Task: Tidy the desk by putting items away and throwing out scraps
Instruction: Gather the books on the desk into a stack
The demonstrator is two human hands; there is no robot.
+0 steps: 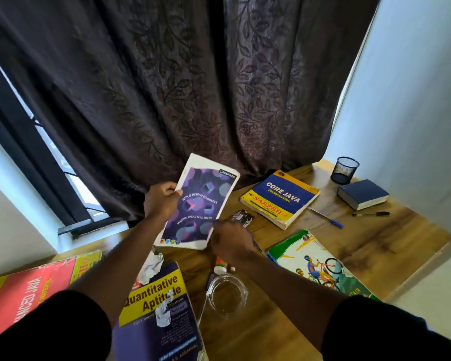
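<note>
A purple notebook (198, 204) with a white border is lifted above the wooden desk (375, 243). My left hand (160, 200) grips its left edge with the thumb on the cover. My right hand (231, 239) holds its lower right corner; the fingers are hidden behind my knuckles. Crumpled paper scraps lie near me: one (151, 267) beside my left forearm, another (164, 311) on the Quantitative Aptitude book (154, 308). A shiny crumpled wrapper (242, 217) lies just beyond my right hand.
On the desk lie a Core Java book (281, 198), a blue hardback (362, 194), a mesh pen holder (345, 170), two pens (328, 220) (372, 214), a cyclist-cover book (318, 267), a red Java book (24, 290), a clear glass dish (227, 295) and a small white bottle (220, 267). A dark curtain (180, 87) hangs behind.
</note>
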